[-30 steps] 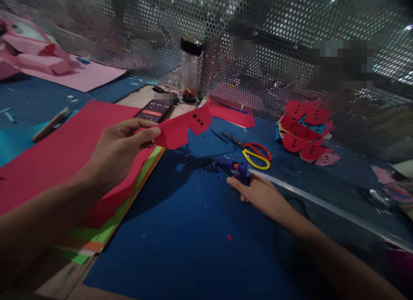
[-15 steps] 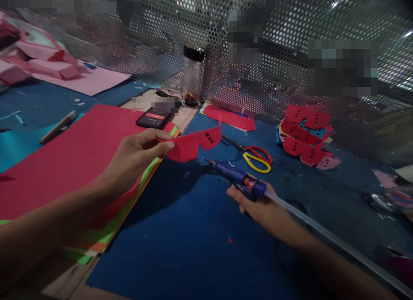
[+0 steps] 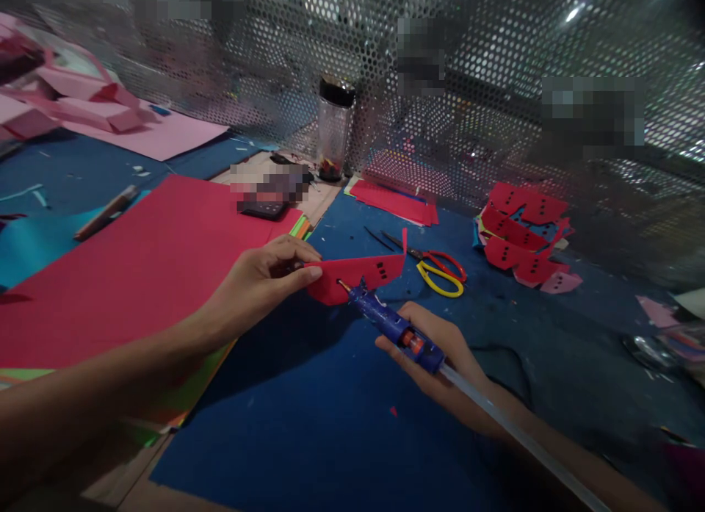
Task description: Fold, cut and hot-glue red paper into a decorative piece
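Observation:
My left hand (image 3: 278, 273) pinches the left end of a red paper cutout (image 3: 358, 269), which is folded up at its far right and carries small black squares. My right hand (image 3: 435, 350) grips a blue glue gun (image 3: 377, 312) with a long clear glue stick (image 3: 507, 424) running out of its back. The gun's nozzle is at the face of the cutout, left of the black squares; whether it touches cannot be told. Beyond the gun lie scissors (image 3: 440, 277) with one red and one yellow handle loop.
Red and coloured sheets (image 3: 137, 277) are stacked at left, with a phone (image 3: 264, 203) at their far edge. A clear jar (image 3: 333, 134) stands by the perforated metal screen (image 3: 468, 93). Red strips (image 3: 393, 201) and dotted red cutouts (image 3: 523, 233) lie at the back right.
The glue gun has moved left and its nozzle has come to the cutout. My left hand has brought the cutout slightly right and lower, turning it.

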`<state>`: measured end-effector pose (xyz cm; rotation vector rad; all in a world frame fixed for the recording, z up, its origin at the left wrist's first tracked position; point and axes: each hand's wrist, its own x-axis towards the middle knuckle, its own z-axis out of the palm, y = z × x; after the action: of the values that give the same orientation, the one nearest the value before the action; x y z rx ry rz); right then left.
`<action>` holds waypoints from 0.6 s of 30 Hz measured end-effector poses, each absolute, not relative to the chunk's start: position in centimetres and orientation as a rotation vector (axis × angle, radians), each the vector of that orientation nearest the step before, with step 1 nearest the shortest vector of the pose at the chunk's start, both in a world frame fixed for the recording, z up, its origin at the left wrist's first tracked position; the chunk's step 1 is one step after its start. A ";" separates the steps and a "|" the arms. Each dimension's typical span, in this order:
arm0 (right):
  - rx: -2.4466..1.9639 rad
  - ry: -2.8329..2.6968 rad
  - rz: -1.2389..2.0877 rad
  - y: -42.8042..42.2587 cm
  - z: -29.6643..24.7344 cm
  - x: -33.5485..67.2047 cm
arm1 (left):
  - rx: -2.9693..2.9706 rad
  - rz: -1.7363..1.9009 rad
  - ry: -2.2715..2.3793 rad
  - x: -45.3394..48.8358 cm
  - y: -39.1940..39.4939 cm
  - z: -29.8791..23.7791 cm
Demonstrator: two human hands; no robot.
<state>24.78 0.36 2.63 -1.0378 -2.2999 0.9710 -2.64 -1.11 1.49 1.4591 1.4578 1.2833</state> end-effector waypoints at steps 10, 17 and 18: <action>-0.941 -2.483 0.828 1.4 1.3 26.0 | 1.597 1.252 1.453 -2.4 -1.2 1.2; -0.951 -2.505 0.815 1.2 1.9 25.8 | 1.610 1.264 1.421 -2.5 -1.3 0.9; -0.953 -2.509 0.814 1.2 1.9 25.8 | 1.606 1.268 1.415 -2.5 -1.3 0.9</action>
<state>25.75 1.24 1.87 -0.9531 -2.5088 0.8139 -2.49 -1.29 0.94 1.6062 1.4151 1.2682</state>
